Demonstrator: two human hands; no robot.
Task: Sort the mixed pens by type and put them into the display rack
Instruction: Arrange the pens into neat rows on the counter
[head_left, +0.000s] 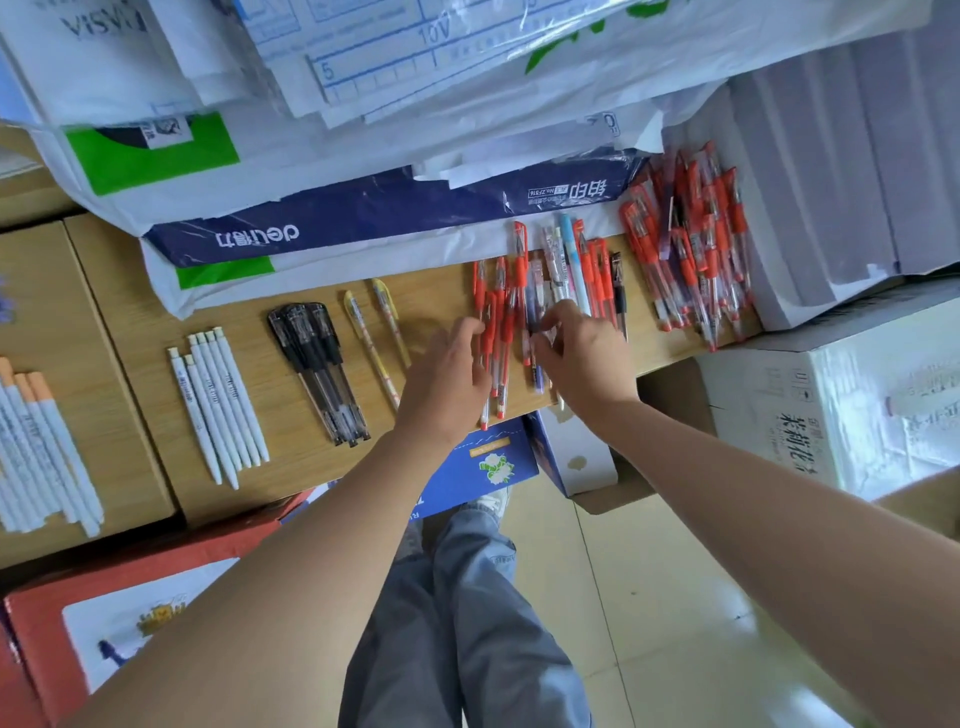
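Observation:
On a wooden shelf (291, 483) pens lie in sorted groups: white pens (221, 400), black gel pens (322, 364), two yellow pens (374, 327), and a mixed bunch of red, purple and light blue pens (561, 270). A bigger heap of red pens (685, 260) lies at the right. My left hand (447, 374) rests with relaxed fingers on several red pens (496, 332). My right hand (582, 358) has its fingers curled over pens in the mixed bunch; what it pinches is blurred, apparently a purple pen (537, 364). No display rack is visible.
Paper reams in blue and green wrappers (363, 218) and plastic bags pile behind the shelf. White paper stacks (831, 182) stand at right, a white carton (831, 405) below them. White pens with orange ends (41, 447) lie far left. Boxes stand on the floor below.

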